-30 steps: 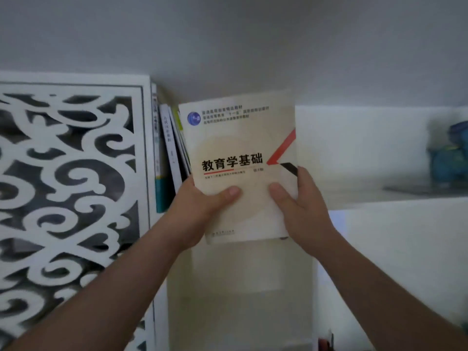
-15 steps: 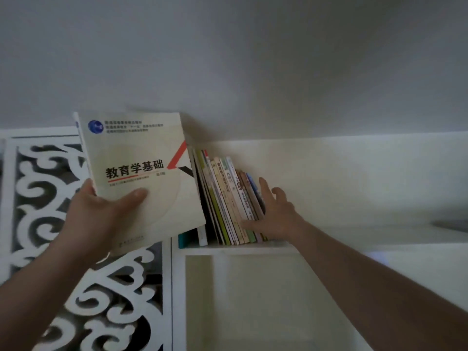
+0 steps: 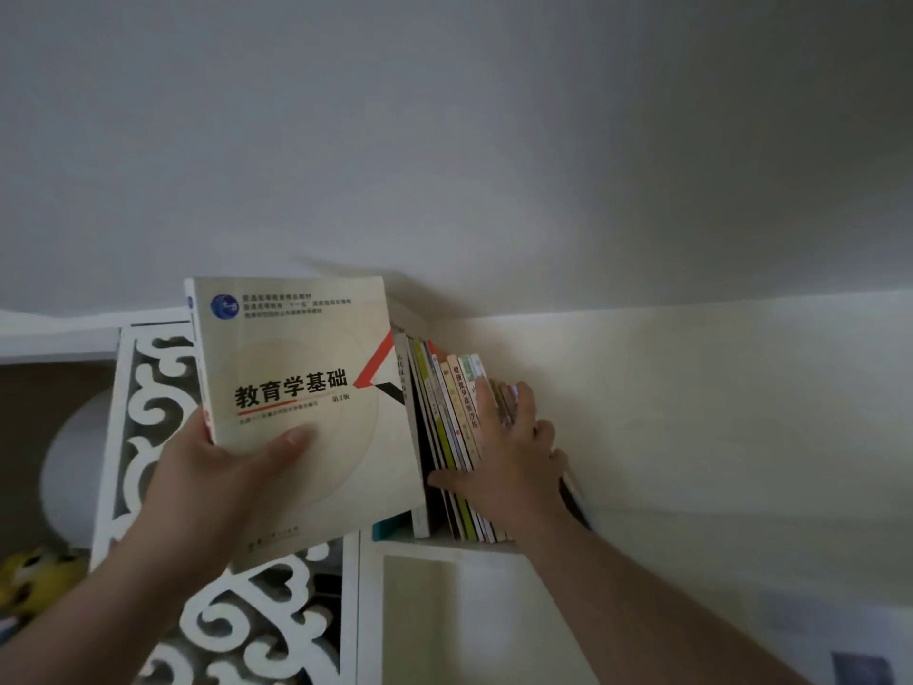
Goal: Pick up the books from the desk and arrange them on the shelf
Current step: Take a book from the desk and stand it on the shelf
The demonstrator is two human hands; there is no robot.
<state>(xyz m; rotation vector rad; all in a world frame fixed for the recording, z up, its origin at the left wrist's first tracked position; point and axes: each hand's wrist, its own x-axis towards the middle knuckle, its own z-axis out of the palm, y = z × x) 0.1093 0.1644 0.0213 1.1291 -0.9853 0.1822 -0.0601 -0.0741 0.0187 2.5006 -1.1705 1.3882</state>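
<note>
Head view is showing a person facing a white shelf point(image 3: 444, 543) high on a pale wall. Left hand point(image 3: 217, 482) is gripping a cream textbook point(image 3: 306, 412) by its lower left corner, thumb lying across the front cover and fingers hidden behind, so that grip is clamped on the book; the book is being held upright, slightly tilted, in front of a white carved fretwork panel point(image 3: 148, 437) and just left of the shelf. Right hand point(image 3: 509, 462) is lying flat with straight fingers against a row of books point(image 3: 447, 437) that is standing on the shelf and leaning rightward, its grip spread apart and pressing on the spines. A yellow toy point(image 3: 39, 580) is sitting at lower left, blurred.
</note>
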